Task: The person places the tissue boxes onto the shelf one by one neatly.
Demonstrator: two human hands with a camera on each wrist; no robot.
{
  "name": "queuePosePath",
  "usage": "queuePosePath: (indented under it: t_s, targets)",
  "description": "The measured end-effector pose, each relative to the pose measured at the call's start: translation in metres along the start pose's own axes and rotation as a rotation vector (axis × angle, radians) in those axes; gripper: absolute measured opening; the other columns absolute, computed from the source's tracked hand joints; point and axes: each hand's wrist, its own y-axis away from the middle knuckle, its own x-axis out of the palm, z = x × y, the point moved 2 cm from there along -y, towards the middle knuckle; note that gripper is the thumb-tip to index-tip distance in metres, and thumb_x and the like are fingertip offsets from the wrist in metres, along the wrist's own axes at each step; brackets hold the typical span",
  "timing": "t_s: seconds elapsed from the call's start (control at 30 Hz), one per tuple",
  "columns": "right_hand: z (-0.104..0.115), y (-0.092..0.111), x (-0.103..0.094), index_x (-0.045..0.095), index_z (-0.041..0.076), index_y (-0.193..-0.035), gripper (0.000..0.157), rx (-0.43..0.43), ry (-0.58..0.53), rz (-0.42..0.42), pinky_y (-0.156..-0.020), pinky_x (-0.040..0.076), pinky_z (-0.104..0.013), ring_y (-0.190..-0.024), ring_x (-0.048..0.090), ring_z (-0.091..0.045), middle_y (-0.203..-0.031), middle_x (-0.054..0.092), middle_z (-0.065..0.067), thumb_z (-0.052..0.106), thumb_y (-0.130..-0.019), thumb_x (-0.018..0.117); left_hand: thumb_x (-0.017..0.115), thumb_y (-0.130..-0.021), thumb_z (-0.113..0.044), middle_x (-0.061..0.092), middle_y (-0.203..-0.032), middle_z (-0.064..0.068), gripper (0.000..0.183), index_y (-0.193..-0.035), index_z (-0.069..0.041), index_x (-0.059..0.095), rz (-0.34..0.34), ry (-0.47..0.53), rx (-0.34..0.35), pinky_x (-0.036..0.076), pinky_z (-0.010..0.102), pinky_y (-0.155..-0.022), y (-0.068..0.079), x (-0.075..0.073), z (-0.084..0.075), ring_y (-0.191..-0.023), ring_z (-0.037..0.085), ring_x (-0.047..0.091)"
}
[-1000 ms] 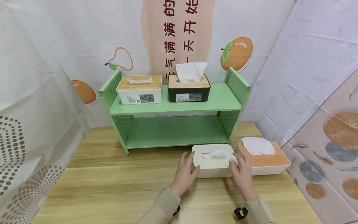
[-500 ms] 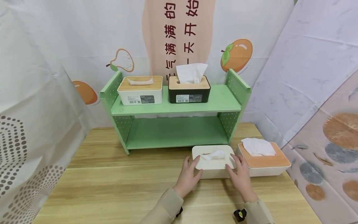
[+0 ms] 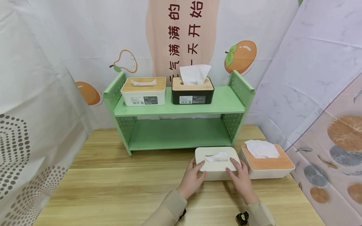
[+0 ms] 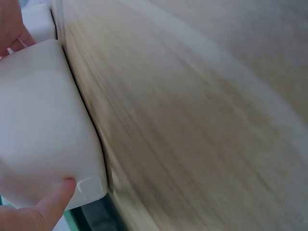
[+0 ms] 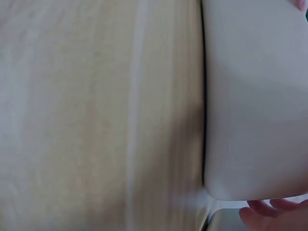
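Observation:
A cream tissue box (image 3: 217, 175) with a white tissue (image 3: 220, 156) in its top slot sits on the wooden table. My left hand (image 3: 192, 179) holds its left end, the thumb on the front wall near the corner. At the other end my right hand (image 3: 241, 180) grips the box, with its thumb on the front and its fingers over the right side. In the left wrist view the box's smooth wall (image 4: 43, 120) meets the table, and a thumb presses near its corner. The far fingertips are partly hidden.
Close to the right hand stands a white tissue box with an orange lid (image 3: 267, 166). Behind is a green two-tier shelf (image 3: 181, 135). Its top tier bears a white wood-lidded tissue box (image 3: 145, 94) and a black one (image 3: 192, 95).
Both hands have moved inward and settled closer about the cream tissue box, thumbs further onto its front. The box stays in place; the view has shifted slightly.

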Motion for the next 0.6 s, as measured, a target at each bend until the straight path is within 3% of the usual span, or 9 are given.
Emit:
queuePosePath:
  t_s: [0.23,0.37,0.6]
  targets:
    - [-0.0049,0.0001,0.0037,0.039,0.012,-0.141,0.057,-0.007,-0.004,0.012,-0.102,0.025,-0.066,-0.133,0.024,-0.046,-0.145,0.026,-0.029,0.035,-0.092,0.056,0.058,-0.092,-0.024,0.025,-0.147,0.03,0.046,-0.136,-0.015,0.048,0.004,0.032,-0.021,0.04,0.047,-0.102,0.0009,0.0004,-0.0019,-0.128,0.042,0.04]
    - [-0.006,0.0013,0.0048,0.037,0.011,-0.141,0.065,-0.045,0.009,0.013,-0.1,0.028,-0.066,-0.131,0.027,-0.046,-0.143,0.028,-0.03,0.033,-0.086,0.064,0.061,-0.09,-0.021,0.026,-0.145,0.034,0.047,-0.135,-0.013,0.049,-0.005,-0.015,0.01,0.043,0.047,-0.099,0.0024,0.0003,-0.0026,-0.126,0.045,0.041]
    - [-0.0067,0.0034,0.009,0.042,0.005,-0.135,0.074,-0.169,0.035,-0.086,-0.094,0.036,-0.063,-0.123,0.037,-0.044,-0.133,0.039,-0.031,0.019,-0.072,0.079,0.062,-0.089,-0.021,0.028,-0.143,0.035,0.048,-0.134,-0.014,0.049,-0.011,-0.075,0.038,0.045,0.045,-0.096,0.0021,0.0005,-0.0004,-0.124,0.046,0.043]
